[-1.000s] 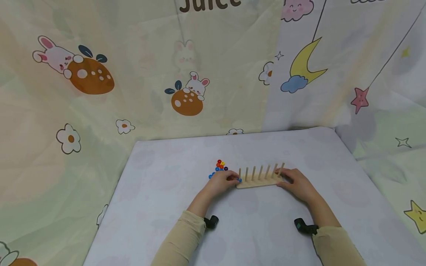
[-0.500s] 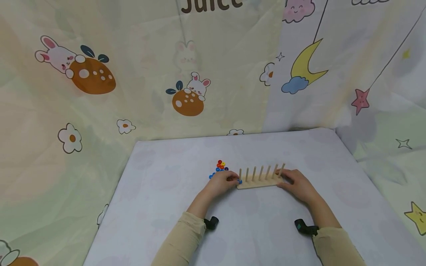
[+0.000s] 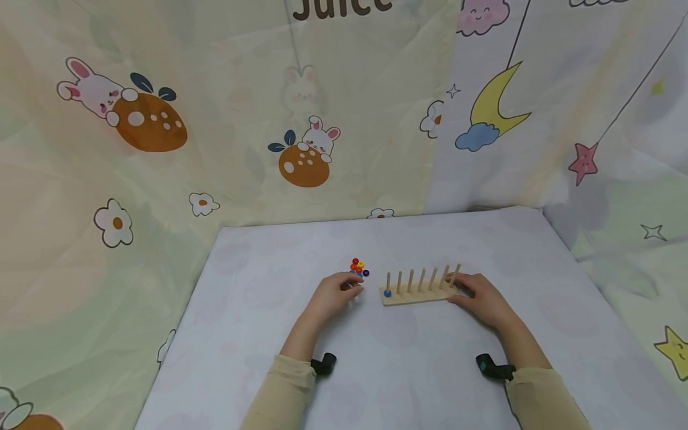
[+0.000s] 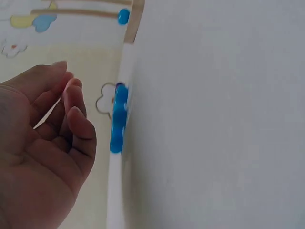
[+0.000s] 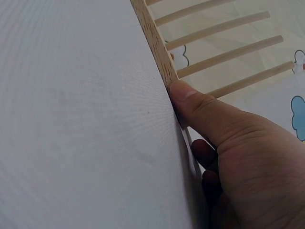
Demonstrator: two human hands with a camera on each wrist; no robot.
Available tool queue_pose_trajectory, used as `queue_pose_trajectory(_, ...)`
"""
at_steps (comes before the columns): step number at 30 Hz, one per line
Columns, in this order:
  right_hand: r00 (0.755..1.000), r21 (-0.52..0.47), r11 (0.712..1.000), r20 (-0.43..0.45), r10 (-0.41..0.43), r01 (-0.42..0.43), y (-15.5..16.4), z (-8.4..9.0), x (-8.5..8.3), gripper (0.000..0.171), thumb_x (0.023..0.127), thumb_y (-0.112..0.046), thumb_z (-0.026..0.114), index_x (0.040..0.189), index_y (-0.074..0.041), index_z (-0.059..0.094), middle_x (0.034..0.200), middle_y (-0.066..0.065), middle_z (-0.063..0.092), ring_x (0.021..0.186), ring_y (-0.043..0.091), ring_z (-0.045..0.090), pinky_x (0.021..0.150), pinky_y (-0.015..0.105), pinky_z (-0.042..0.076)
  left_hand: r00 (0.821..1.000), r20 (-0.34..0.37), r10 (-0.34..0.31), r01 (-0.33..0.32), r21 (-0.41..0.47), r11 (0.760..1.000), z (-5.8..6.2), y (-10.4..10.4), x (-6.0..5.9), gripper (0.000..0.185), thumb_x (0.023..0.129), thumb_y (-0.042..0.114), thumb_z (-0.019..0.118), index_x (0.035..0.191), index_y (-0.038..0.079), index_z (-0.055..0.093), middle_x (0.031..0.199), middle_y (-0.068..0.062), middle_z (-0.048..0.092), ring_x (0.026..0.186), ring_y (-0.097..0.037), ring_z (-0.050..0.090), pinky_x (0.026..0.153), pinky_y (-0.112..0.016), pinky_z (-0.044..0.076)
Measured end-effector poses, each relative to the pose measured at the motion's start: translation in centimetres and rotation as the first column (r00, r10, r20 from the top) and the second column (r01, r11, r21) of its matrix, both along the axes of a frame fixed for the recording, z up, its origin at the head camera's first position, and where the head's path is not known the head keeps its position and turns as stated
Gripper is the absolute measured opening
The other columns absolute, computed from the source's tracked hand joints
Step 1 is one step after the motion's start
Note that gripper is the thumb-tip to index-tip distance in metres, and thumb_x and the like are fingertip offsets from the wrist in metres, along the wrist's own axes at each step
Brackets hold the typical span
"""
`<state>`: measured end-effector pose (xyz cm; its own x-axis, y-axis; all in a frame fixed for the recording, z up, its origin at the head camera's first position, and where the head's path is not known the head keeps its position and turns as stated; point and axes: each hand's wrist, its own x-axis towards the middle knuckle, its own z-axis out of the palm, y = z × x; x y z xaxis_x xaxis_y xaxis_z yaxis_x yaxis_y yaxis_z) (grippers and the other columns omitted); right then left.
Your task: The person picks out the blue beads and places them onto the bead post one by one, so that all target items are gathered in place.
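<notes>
A pale wooden peg board (image 3: pixel 416 300) with a row of upright pegs stands on the table. One blue bead (image 3: pixel 387 294) sits at the foot of its leftmost peg. My right hand (image 3: pixel 485 302) grips the board's right end, thumb (image 5: pixel 188 100) against the front edge in the right wrist view. My left hand (image 3: pixel 329 298) is left of the board, near a small group of beads (image 3: pixel 355 261). Its fingers are loosely bent, and nothing shows between thumb and fingertips. Several blue beads (image 4: pixel 119 117) lie beyond that hand in the left wrist view; from the head it partly hides them.
A white cloth covers the table (image 3: pixel 408 370). Red, orange, yellow and dark beads lie among the group, with a dark purple bead (image 3: pixel 366 273) at its right. Behind the table's back edge hangs a printed curtain (image 3: pixel 226 119). A small black camera sits on each wrist.
My left hand has let go of the blue bead, leaving it on the leftmost peg, and has moved left toward the loose beads. The right hand stays on the board.
</notes>
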<state>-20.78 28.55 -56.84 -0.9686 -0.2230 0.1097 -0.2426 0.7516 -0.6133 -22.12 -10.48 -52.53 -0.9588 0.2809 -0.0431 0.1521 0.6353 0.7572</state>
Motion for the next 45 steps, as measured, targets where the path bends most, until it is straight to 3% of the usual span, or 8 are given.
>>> queue_pose_trajectory(9, 1.000, 0.009, 1.000, -0.003, -0.010, 0.010, 0.0, 0.0, 0.0, 0.048, 0.087, -0.039, 0.075, 0.128, -0.018, 0.064, 0.125, 0.009, 0.063, 0.114, 0.030, 0.055, 0.099, 0.056, 0.041, 0.993, 0.053, 0.105, -0.105, 0.004, 0.994, -0.7, -3.0, 0.2, 0.025, 0.091, 0.036, 0.071, 0.112, 0.023, 0.071, 0.097, 0.006, 0.065, 0.086, -0.015, 0.059, 0.071, -0.029, 0.051)
queue_pose_trajectory(16, 1.000, 0.005, 1.000, 0.008, -0.013, 0.013, -0.1, 0.1, 0.0, 0.047, 0.087, -0.038, 0.075, 0.127, -0.017, 0.064, 0.125, 0.010, 0.063, 0.115, 0.031, 0.054, 0.100, 0.057, 0.041, 0.998, 0.032, 0.059, -0.058, -0.028, 0.998, -1.7, -3.5, 0.4, 0.022, 0.091, 0.032, 0.072, 0.110, 0.021, 0.071, 0.096, 0.005, 0.065, 0.087, -0.013, 0.058, 0.079, -0.032, 0.049)
queue_pose_trajectory(27, 1.000, -0.009, 1.000, 0.014, -0.004, 0.004, -0.2, 0.1, 0.2, 0.047, 0.087, -0.039, 0.074, 0.129, -0.020, 0.063, 0.126, 0.010, 0.063, 0.116, 0.031, 0.054, 0.100, 0.057, 0.040, 0.996, -0.061, 0.059, -0.064, -0.091, 0.994, -2.8, -2.9, 0.3, 0.024, 0.091, 0.030, 0.072, 0.112, 0.020, 0.070, 0.097, 0.006, 0.063, 0.086, -0.010, 0.056, 0.078, -0.029, 0.049)
queue_pose_trajectory(45, 1.000, -0.010, 1.000, 0.029, -0.009, 0.010, 0.0, 0.2, 0.3, 0.049, 0.088, -0.039, 0.074, 0.130, -0.018, 0.062, 0.127, 0.012, 0.061, 0.118, 0.033, 0.053, 0.101, 0.058, 0.039, 0.995, -0.076, 0.065, -0.081, -0.232, 0.969, -2.7, -2.2, -0.2, 0.023, 0.089, 0.035, 0.073, 0.110, 0.024, 0.070, 0.086, 0.009, 0.058, 0.078, -0.011, 0.052, 0.071, -0.029, 0.043)
